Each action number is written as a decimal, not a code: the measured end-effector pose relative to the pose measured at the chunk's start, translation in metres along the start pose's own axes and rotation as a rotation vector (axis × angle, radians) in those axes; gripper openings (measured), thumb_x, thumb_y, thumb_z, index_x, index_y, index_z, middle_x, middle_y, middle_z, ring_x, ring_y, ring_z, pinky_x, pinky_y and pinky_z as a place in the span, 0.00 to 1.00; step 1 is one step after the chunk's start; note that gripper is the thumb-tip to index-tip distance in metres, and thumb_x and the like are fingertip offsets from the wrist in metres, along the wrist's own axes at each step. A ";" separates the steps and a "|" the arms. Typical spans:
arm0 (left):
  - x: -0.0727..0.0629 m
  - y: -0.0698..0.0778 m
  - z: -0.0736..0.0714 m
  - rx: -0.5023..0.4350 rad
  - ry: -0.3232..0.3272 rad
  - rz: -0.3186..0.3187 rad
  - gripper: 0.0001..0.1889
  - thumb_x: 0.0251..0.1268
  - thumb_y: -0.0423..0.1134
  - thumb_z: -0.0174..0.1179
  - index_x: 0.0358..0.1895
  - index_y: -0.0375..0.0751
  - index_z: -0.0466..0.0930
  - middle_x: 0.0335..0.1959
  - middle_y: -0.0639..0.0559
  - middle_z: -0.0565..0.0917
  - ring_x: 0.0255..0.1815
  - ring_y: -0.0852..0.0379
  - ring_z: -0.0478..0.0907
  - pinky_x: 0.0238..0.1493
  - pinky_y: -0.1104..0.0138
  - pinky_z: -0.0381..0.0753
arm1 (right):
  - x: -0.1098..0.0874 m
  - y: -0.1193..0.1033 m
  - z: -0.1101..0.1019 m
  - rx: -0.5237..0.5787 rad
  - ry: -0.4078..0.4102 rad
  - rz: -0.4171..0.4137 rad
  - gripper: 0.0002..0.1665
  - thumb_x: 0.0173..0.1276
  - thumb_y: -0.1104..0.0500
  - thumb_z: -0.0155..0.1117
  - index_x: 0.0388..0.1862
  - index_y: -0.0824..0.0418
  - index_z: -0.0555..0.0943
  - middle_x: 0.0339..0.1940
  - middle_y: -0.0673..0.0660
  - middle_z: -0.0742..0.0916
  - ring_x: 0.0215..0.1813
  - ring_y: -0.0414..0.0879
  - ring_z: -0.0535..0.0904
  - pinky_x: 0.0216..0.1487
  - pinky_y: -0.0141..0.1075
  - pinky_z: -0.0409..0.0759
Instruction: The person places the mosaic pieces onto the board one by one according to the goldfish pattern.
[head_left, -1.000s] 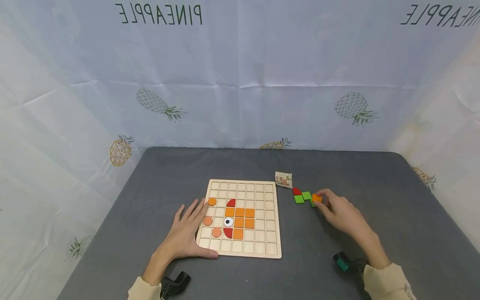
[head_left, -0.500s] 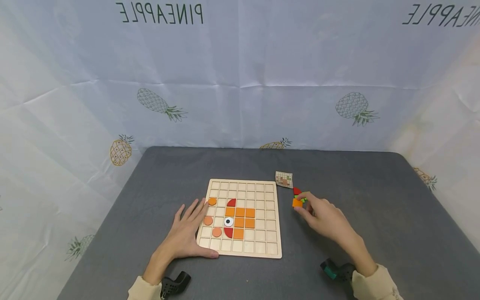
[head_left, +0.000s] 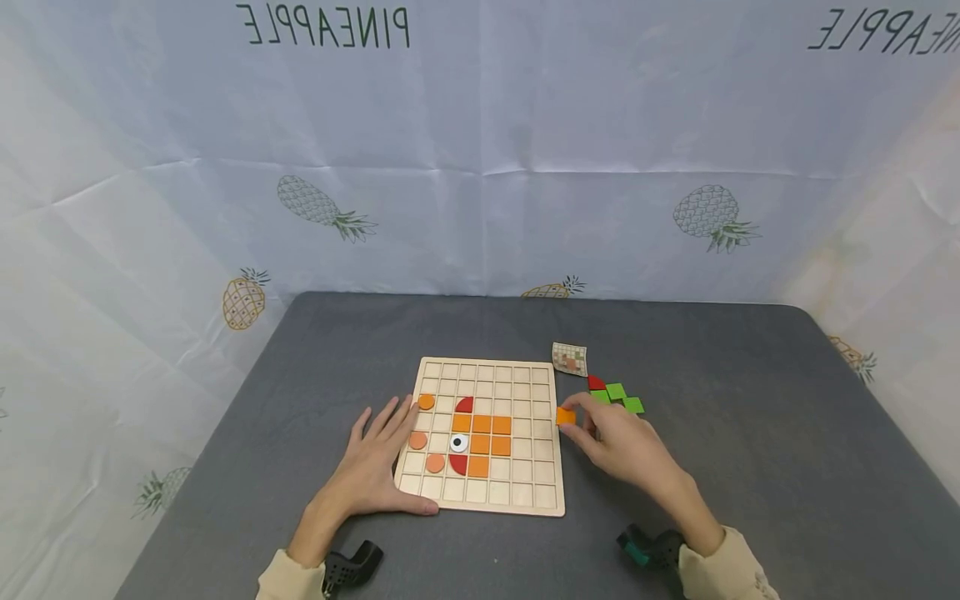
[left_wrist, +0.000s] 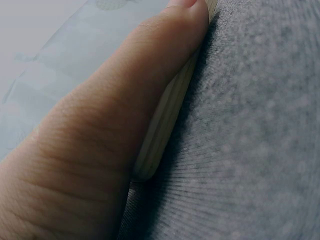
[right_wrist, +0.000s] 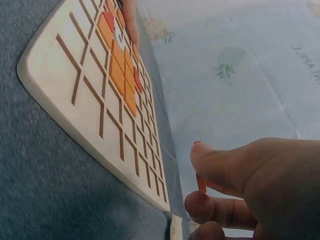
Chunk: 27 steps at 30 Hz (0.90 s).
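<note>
A wooden grid board (head_left: 528, 492) lies on the table, several orange square tiles (head_left: 482, 445), two red quarter-round tiles (head_left: 465, 406), a white eye tile (head_left: 459, 442) and three orange discs (head_left: 426, 402) in its cells. My left hand (head_left: 375, 475) rests along the board's left edge, fingers spread and straight, the thumb at the front edge; the left wrist view shows that thumb (left_wrist: 145, 55) against the board's side. Between thumb and fingers my right hand (head_left: 626, 442) pinches an orange square tile (head_left: 566, 416) at the board's right edge. In the right wrist view the tile (right_wrist: 201, 183) appears edge-on.
Right of the board lie several green square tiles (head_left: 616, 391) and one red quarter-round tile (head_left: 596, 382). A small printed pattern card (head_left: 570, 359) sits by the board's far right corner. Behind the grey table (head_left: 375, 325) hangs a pineapple-print curtain (head_left: 480, 225).
My right hand has carried the orange square tile leftward, from above the green tiles to the board's right edge. The left hand has stayed in place on the board.
</note>
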<state>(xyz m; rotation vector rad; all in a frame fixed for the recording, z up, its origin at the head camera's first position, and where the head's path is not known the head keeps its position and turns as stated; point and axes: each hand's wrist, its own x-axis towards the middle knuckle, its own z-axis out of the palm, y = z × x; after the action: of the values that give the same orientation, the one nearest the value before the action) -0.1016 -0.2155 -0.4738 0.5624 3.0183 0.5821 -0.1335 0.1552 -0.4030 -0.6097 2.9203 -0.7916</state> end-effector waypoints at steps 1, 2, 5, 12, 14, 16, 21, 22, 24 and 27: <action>0.000 0.000 0.000 -0.003 0.000 -0.001 0.74 0.32 0.84 0.67 0.83 0.41 0.51 0.85 0.44 0.52 0.85 0.38 0.49 0.78 0.34 0.43 | 0.000 -0.002 0.002 0.000 -0.002 0.000 0.16 0.70 0.55 0.70 0.55 0.56 0.83 0.19 0.42 0.75 0.17 0.33 0.64 0.18 0.28 0.60; 0.000 0.000 0.000 -0.002 0.003 0.000 0.74 0.32 0.84 0.67 0.83 0.41 0.51 0.85 0.44 0.52 0.85 0.38 0.50 0.78 0.34 0.43 | 0.001 -0.003 0.003 0.002 -0.005 -0.004 0.16 0.70 0.55 0.70 0.55 0.56 0.83 0.19 0.42 0.75 0.17 0.34 0.64 0.18 0.28 0.60; 0.000 -0.001 0.000 -0.005 0.006 -0.001 0.75 0.32 0.84 0.66 0.83 0.41 0.51 0.85 0.44 0.53 0.85 0.38 0.50 0.78 0.34 0.43 | 0.002 -0.009 0.009 0.004 -0.019 -0.012 0.16 0.69 0.55 0.71 0.54 0.56 0.83 0.18 0.43 0.74 0.17 0.33 0.63 0.18 0.27 0.59; 0.000 0.000 0.000 0.000 -0.002 -0.008 0.75 0.32 0.84 0.66 0.83 0.41 0.50 0.85 0.44 0.52 0.85 0.38 0.49 0.78 0.34 0.42 | 0.003 -0.023 0.024 0.009 -0.064 -0.040 0.15 0.69 0.53 0.71 0.52 0.54 0.83 0.17 0.42 0.72 0.17 0.33 0.63 0.18 0.26 0.58; 0.001 0.000 0.000 0.003 -0.003 -0.009 0.75 0.32 0.84 0.67 0.83 0.41 0.50 0.85 0.44 0.53 0.85 0.39 0.49 0.78 0.34 0.43 | 0.004 -0.026 0.028 0.010 -0.072 -0.047 0.15 0.69 0.52 0.72 0.52 0.54 0.83 0.17 0.42 0.72 0.17 0.33 0.63 0.18 0.26 0.58; 0.001 0.000 0.000 0.003 -0.003 -0.011 0.75 0.32 0.83 0.68 0.83 0.41 0.51 0.85 0.44 0.52 0.85 0.39 0.49 0.78 0.34 0.43 | 0.004 -0.030 0.032 0.010 -0.080 -0.060 0.15 0.69 0.52 0.72 0.51 0.53 0.83 0.16 0.41 0.72 0.17 0.32 0.63 0.18 0.26 0.57; 0.001 0.001 0.000 0.003 0.001 -0.008 0.74 0.31 0.82 0.69 0.83 0.41 0.51 0.85 0.44 0.52 0.85 0.39 0.50 0.78 0.34 0.43 | 0.004 -0.038 0.042 0.019 -0.114 -0.078 0.14 0.69 0.52 0.72 0.50 0.54 0.83 0.16 0.41 0.71 0.16 0.32 0.63 0.17 0.27 0.56; 0.001 0.001 0.000 0.003 0.002 -0.007 0.74 0.31 0.82 0.69 0.83 0.41 0.51 0.85 0.44 0.52 0.85 0.39 0.50 0.78 0.34 0.43 | 0.004 -0.039 0.044 0.022 -0.122 -0.080 0.14 0.69 0.52 0.72 0.50 0.54 0.82 0.16 0.41 0.71 0.16 0.32 0.63 0.17 0.27 0.55; 0.001 0.001 0.000 0.002 0.003 -0.006 0.74 0.31 0.82 0.69 0.83 0.41 0.51 0.85 0.44 0.53 0.85 0.39 0.50 0.78 0.34 0.43 | 0.004 -0.041 0.047 0.023 -0.137 -0.084 0.15 0.69 0.52 0.72 0.50 0.54 0.82 0.15 0.41 0.70 0.16 0.33 0.62 0.17 0.27 0.55; 0.001 0.001 -0.001 0.002 0.005 -0.004 0.74 0.31 0.82 0.69 0.83 0.41 0.52 0.85 0.44 0.53 0.85 0.38 0.50 0.78 0.34 0.43 | 0.004 -0.042 0.051 0.017 -0.148 -0.107 0.15 0.69 0.51 0.71 0.50 0.54 0.82 0.15 0.40 0.68 0.16 0.32 0.60 0.18 0.27 0.54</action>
<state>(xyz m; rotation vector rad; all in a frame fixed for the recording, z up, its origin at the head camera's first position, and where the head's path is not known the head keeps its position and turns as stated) -0.1018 -0.2147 -0.4729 0.5552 3.0243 0.5810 -0.1142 0.0962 -0.4267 -0.7931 2.7639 -0.7462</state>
